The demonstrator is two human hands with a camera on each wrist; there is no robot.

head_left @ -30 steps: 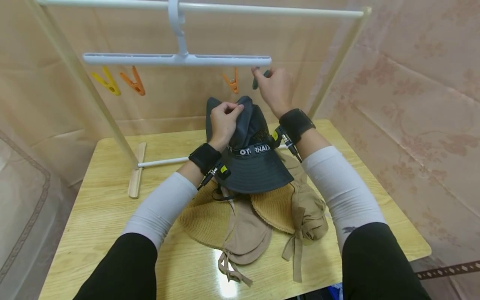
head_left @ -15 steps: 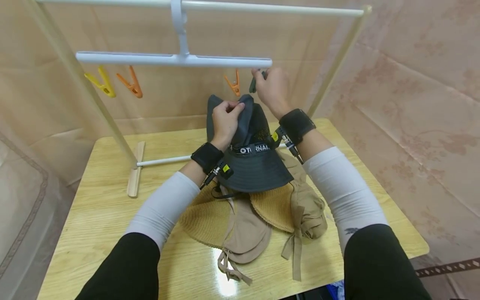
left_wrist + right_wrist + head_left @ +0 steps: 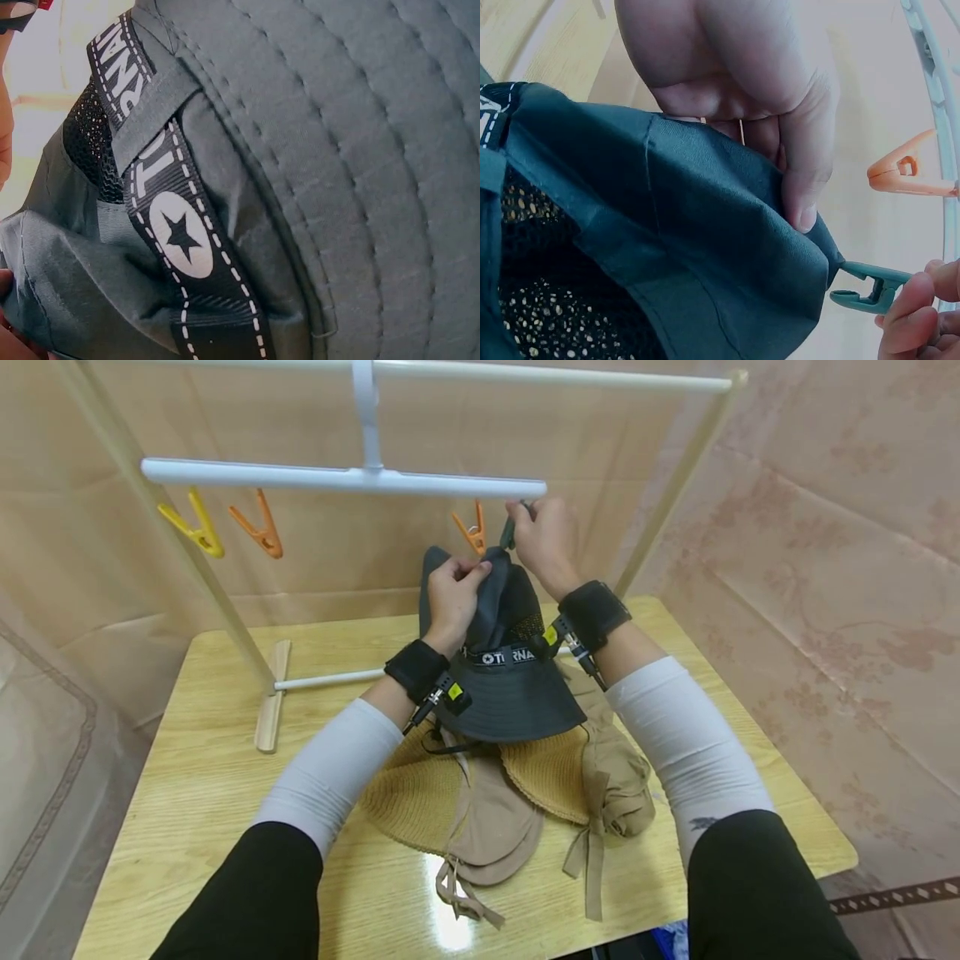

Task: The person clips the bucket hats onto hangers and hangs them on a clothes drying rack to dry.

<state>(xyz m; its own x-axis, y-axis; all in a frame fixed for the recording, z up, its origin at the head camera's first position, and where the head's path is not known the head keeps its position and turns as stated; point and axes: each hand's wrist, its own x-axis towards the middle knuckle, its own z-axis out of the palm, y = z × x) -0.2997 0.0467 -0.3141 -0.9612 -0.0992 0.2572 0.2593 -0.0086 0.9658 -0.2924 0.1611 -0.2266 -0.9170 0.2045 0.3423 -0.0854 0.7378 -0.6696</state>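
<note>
Head view shows us both hands raised under the white hanger bar (image 3: 345, 478): our left hand (image 3: 452, 596) pinches the crown of the dark grey bucket hat (image 3: 504, 677), lifted above the tan hats (image 3: 517, 793) on the wooden table (image 3: 202, 777). Only the right wrist view shows our right hand (image 3: 919, 319) squeezing the green clip (image 3: 870, 289), its tip at the hat's fabric edge beside an orange clip (image 3: 907, 174). The left wrist view shows only the hatband's star logo (image 3: 180, 236).

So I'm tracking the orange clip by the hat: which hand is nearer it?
Left hand, just below the orange clip, gripping the hat; right hand is beside it, farther.
</note>
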